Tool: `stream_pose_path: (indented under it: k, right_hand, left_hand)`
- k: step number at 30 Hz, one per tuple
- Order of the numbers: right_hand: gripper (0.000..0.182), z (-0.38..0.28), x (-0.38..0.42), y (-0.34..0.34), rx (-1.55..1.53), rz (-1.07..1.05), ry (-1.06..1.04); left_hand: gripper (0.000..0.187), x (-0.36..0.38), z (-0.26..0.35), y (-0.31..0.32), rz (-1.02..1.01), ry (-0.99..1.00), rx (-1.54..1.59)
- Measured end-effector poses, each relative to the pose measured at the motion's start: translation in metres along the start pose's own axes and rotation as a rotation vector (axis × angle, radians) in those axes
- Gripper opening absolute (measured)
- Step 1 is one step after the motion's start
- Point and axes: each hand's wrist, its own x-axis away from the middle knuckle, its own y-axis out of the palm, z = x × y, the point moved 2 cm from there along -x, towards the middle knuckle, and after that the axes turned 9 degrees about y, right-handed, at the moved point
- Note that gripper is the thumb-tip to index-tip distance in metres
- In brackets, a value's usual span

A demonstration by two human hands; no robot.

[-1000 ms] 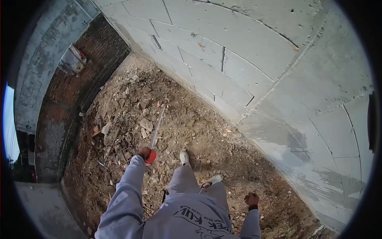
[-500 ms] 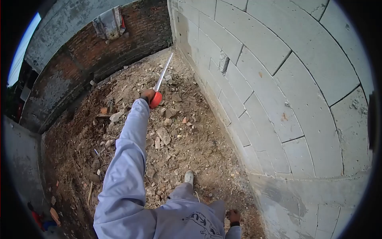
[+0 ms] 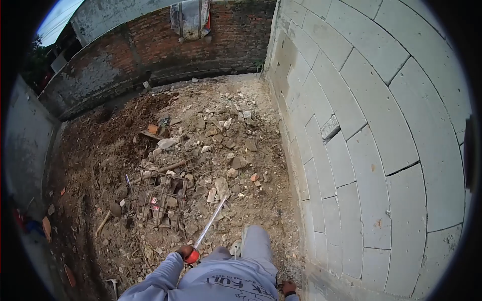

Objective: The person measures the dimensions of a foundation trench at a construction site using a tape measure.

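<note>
My left hand (image 3: 184, 251) is low in the head view, closed around a red tape measure (image 3: 192, 257). From its case the white blade (image 3: 211, 223) runs out forward and to the right, its far end over a pale stone (image 3: 221, 187) in the rubble. My right hand (image 3: 288, 287) hangs low beside my right leg near the block wall; it is small and dark here, and I cannot tell how its fingers are set. My legs (image 3: 257, 243) are between the two hands, one knee forward.
Broken stones and soil cover the ground (image 3: 261, 200). A rusty wire cage (image 3: 159, 200) lies left of the tape, near a wooden-handled tool (image 3: 104, 222). A light block wall (image 3: 346, 165) rises on the right; an old brick wall (image 3: 150, 47) with a draped sack (image 3: 191, 20) stands behind.
My left hand has drawn back from the far corner toward my body, bringing the tape measure and its blade along. The blade's end has left the corner. My view has shifted and one leg is forward.
</note>
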Motion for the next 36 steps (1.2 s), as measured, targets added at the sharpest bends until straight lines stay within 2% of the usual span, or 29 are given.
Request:
stream_pose_path:
  k: [2, 4, 6, 8, 10, 11, 12, 13, 14, 15, 16, 17, 18, 20, 23, 24, 25, 26, 28, 30, 31, 36]
  right_hand:
    - [0.015, -0.037, -0.005, 0.005, 0.099, -0.004, -0.027]
    - [0.014, -0.070, -0.046, 0.010, 0.186, -0.010, -0.052]
    - [0.014, -0.108, -0.121, 0.011, 0.533, 0.080, -0.225]
    - [0.013, -0.197, -0.087, 0.057, 0.400, -0.161, 0.042]
    - [0.011, -0.288, 0.002, 0.129, 0.521, -0.053, -0.077]
    - [0.011, -0.323, -0.031, 0.145, 0.539, -0.213, -0.102]
    - [0.011, -0.363, -0.022, 0.175, 0.461, -0.384, -0.072]
    - [0.010, -0.396, -0.012, 0.214, 0.551, -0.301, -0.239]
    - [0.010, -0.430, 0.014, 0.256, 0.647, -0.192, -0.398]
    - [0.010, -0.457, 0.030, 0.294, 0.654, -0.225, -0.469]
    - [0.010, -0.485, 0.048, 0.332, 0.659, -0.266, -0.541]
    - [0.011, -0.502, 0.075, 0.368, 0.690, -0.295, -0.614]
    - [0.011, -0.513, 0.096, 0.404, 0.706, -0.327, -0.686]
    - [0.012, -0.529, 0.100, 0.468, 0.802, -0.426, -0.817]
    - [0.017, -0.486, 0.158, 0.544, 0.966, -0.489, -0.803]
    - [0.019, -0.470, 0.166, 0.560, 1.037, -0.520, -0.793]
    - [0.021, -0.468, 0.112, 0.587, 1.176, -0.532, -1.008]
    - [0.021, -0.445, 0.123, 0.598, 1.199, -0.544, -1.012]
    - [0.021, -0.376, 0.156, 0.614, 1.359, -0.681, -0.835]
    - [0.021, -0.314, 0.156, 0.626, 1.447, -0.676, -0.780]
    - [0.019, -0.278, 0.168, 0.627, 1.524, -0.711, -0.763]
    - [0.022, -0.098, 0.224, 0.627, 1.681, -0.815, -0.626]
  left_hand:
    - [0.028, 0.014, -0.055, -0.011, -0.118, 0.068, -0.367]
    - [0.029, 0.030, -0.089, -0.022, -0.062, 0.023, -0.363]
    - [0.032, 0.043, -0.105, -0.032, 0.032, -0.030, -0.431]
    - [0.034, 0.057, -0.101, -0.034, 0.079, -0.064, -0.446]
    - [0.033, 0.077, -0.085, -0.039, 0.243, -0.096, -0.369]
    - [0.031, 0.084, -0.075, -0.038, 0.285, -0.053, -0.396]
    - [0.031, 0.085, -0.075, -0.030, 0.384, -0.097, -0.044]
    - [0.031, 0.085, -0.073, -0.021, 0.378, -0.010, -0.121]
    - [0.030, 0.088, -0.070, -0.010, 0.427, -0.049, 0.074]
    - [0.029, 0.117, -0.026, -0.024, 0.453, 0.081, 0.067]
    - [0.029, 0.128, -0.007, -0.025, 0.412, 0.075, -0.008]
    - [0.029, 0.124, -0.011, -0.010, 0.438, 0.081, 0.084]
    - [0.029, 0.122, -0.014, 0.003, 0.405, -0.027, 0.413]
    - [0.032, 0.130, -0.015, 0.021, 0.413, -0.198, 0.728]
    - [0.031, 0.169, 0.001, 0.031, 0.588, -0.160, 0.823]
    - [0.031, 0.167, -0.011, 0.050, 0.599, -0.178, 0.857]
    - [0.028, 0.160, -0.026, 0.078, 0.677, -0.163, 0.832]
    - [0.024, 0.156, -0.042, 0.102, 0.758, -0.145, 0.797]
    - [0.022, 0.166, -0.052, 0.121, 0.883, -0.055, 0.849]
    - [0.022, 0.191, -0.056, 0.123, 0.843, -0.270, 1.340]
    - [0.023, 0.186, -0.069, 0.135, 0.882, -0.232, 1.580]
    - [0.026, 0.215, -0.142, 0.094, 0.870, -0.114, 1.630]
